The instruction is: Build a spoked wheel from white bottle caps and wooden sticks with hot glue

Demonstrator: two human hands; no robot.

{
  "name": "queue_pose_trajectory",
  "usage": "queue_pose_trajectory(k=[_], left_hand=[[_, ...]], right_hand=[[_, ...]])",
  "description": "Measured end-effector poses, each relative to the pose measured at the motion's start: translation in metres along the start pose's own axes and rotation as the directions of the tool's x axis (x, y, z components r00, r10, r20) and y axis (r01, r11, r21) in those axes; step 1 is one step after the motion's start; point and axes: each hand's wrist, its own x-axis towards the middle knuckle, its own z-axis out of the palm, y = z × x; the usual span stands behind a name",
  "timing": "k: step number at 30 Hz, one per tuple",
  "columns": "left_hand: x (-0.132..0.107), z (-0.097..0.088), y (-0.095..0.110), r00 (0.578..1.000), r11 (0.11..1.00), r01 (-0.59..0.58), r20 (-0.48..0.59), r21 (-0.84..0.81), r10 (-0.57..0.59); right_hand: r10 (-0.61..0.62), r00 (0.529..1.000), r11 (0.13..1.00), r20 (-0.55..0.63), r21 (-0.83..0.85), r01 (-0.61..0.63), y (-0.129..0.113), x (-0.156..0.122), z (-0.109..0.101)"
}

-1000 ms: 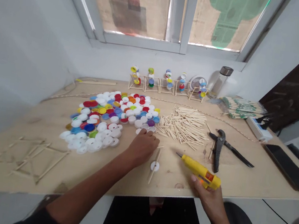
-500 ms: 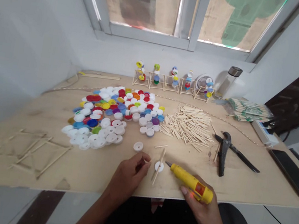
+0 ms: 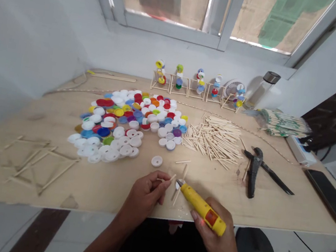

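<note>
My left hand (image 3: pixel 144 193) pinches a short wooden stick (image 3: pixel 173 177) between thumb and fingertips, its free end tilted up. A yellow hot glue gun (image 3: pixel 202 206) is gripped in my right hand (image 3: pixel 220 226), its dark nozzle beside the stick's end; whether they touch I cannot tell. Beneath the nozzle, a white bottle cap (image 3: pixel 177 185), partly hidden, lies on the table with a longer stick (image 3: pixel 185 171) across it. Farther back are a loose white cap with a hole (image 3: pixel 156 161) and another short stick (image 3: pixel 183 161).
Coloured bottle caps (image 3: pixel 138 115) spread left of a pile of cut sticks (image 3: pixel 215 139). Black-handled cutters (image 3: pixel 254 172) and a phone (image 3: pixel 331 196) lie right. Stick frames (image 3: pixel 28 164) sit left. Small cap-wheel models (image 3: pixel 178 84), a fan and a bottle (image 3: pixel 263 89) line the wall.
The glue gun has moved left, its nozzle now over the cap and near my left fingertips. The short stick in my left hand now shows clearly. The view has shifted slightly.
</note>
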Motion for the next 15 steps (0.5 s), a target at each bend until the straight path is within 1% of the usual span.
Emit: queue_pose_trajectory(k=[5, 10, 15], left_hand=[[0.001, -0.001, -0.003, 0.999, 0.999, 0.05, 0.015, -0.02, -0.05], [0.003, 0.0, -0.011, 0.999, 0.999, 0.028, 0.023, -0.025, -0.028], [0.001, -0.001, -0.007, 0.999, 1.0, 0.012, 0.03, -0.02, -0.011]], right_hand=[[-0.021, 1.0, 0.996, -0.002, -0.087, 0.021, 0.0, 0.0, 0.004], [-0.027, 1.0, 0.992, -0.011, -0.124, 0.026, -0.004, 0.002, 0.005], [-0.034, 0.999, 0.988, -0.037, -0.152, 0.028, -0.003, 0.002, 0.006]])
